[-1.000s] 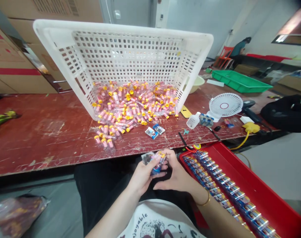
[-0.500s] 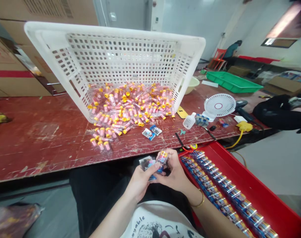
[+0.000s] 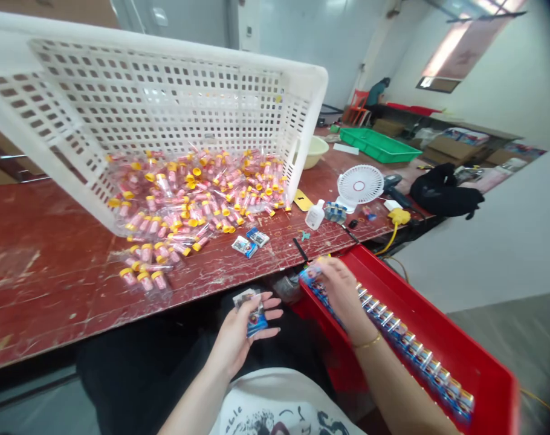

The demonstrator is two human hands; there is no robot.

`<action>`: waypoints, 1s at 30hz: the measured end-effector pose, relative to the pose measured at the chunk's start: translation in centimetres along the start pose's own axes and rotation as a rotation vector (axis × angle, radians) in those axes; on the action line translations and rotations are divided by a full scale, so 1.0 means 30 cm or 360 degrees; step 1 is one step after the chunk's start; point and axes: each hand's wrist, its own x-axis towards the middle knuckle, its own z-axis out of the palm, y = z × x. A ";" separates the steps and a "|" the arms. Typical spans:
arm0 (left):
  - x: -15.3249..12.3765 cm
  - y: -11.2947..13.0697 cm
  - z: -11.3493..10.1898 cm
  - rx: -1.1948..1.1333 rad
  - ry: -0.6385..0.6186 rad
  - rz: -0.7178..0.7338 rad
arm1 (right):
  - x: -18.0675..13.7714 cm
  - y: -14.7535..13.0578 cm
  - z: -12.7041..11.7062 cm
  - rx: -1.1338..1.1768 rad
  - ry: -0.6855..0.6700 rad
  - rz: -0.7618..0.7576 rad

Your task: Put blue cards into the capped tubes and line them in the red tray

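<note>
My left hand (image 3: 236, 332) lies palm up above my lap, its thumb pressing a small stack of blue-and-white printed cards (image 3: 255, 319) while the fingers stretch out. At the near corner of the red tray (image 3: 474, 356), my right hand (image 3: 342, 293) has its fingers closed on a small blue printed pack (image 3: 310, 275). Rows of similar shiny packs (image 3: 408, 341) stand in that tray, partly covered by my right forearm. Two more small stacks of cards (image 3: 250, 241) lie on the table. Pink tubes with yellow caps (image 3: 197, 193) fill a tipped white basket (image 3: 297, 78) and spill out in front.
On the red table (image 3: 39, 266) are a white fan (image 3: 360, 184), a white bottle (image 3: 315, 215), a yellow card (image 3: 302, 200), a pale bowl (image 3: 315, 151) and a green tray (image 3: 379, 145). A yellow plug (image 3: 398, 217) hangs near the edge. Another person (image 3: 377, 93) works far back.
My hands have parted. The right hand has carried the small pack rightward to the red tray, while the left keeps the cards above my lap. The view has turned to the right.
</note>
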 end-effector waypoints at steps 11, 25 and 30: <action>0.008 0.002 0.025 0.0027 -0.0038 -0.0036 | 0.372 0.327 -0.420 -0.0828 0.0607 0.0403; 0.033 -0.014 -0.045 0.0224 0.0109 0.0115 | 0.210 0.191 0.062 -0.0963 -0.0061 -0.0770; 0.009 0.013 -0.074 0.0270 0.0236 0.0206 | 0.389 0.090 0.466 -0.0994 -0.0438 -0.0782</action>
